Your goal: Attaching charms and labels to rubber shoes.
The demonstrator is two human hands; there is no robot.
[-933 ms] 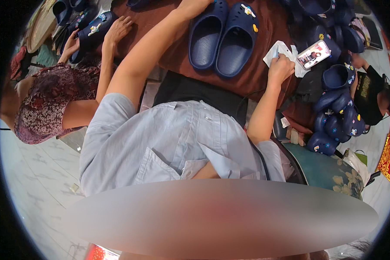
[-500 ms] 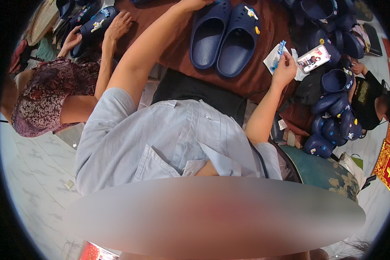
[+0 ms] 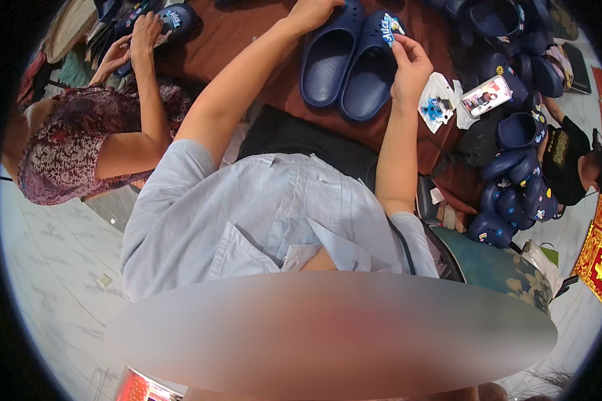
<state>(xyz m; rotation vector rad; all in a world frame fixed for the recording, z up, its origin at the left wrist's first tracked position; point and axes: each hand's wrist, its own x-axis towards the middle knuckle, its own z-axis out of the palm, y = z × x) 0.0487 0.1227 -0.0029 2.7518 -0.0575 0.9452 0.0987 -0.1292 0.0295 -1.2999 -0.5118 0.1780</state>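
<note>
A pair of navy clogs lies side by side on the brown cloth (image 3: 247, 50), toes pointing away from me. My left hand (image 3: 312, 13) reaches to the toe of the left clog (image 3: 330, 63), its fingers closed at the toe edge and partly hidden near the top of the picture. My right hand (image 3: 411, 67) pinches a blue-and-white letter-shaped shoe charm (image 3: 388, 31) between thumb and fingers. It holds the charm against the holed upper of the right clog (image 3: 366, 83). A white packet (image 3: 446, 90) with blue charms lies to the right of the clogs.
Beside the packet lies a phone (image 3: 486, 97) with a lit screen. Piled navy clogs (image 3: 515, 160) line the right side, where a person in black (image 3: 566, 164) works. At left, another person's hands (image 3: 144, 37) handle a decorated clog (image 3: 177, 23).
My right hand has moved left and away from me, bringing the charm from over the packet to the right clog. Both clogs have shifted slightly right. The co-worker's hand at left has moved onto their clog.
</note>
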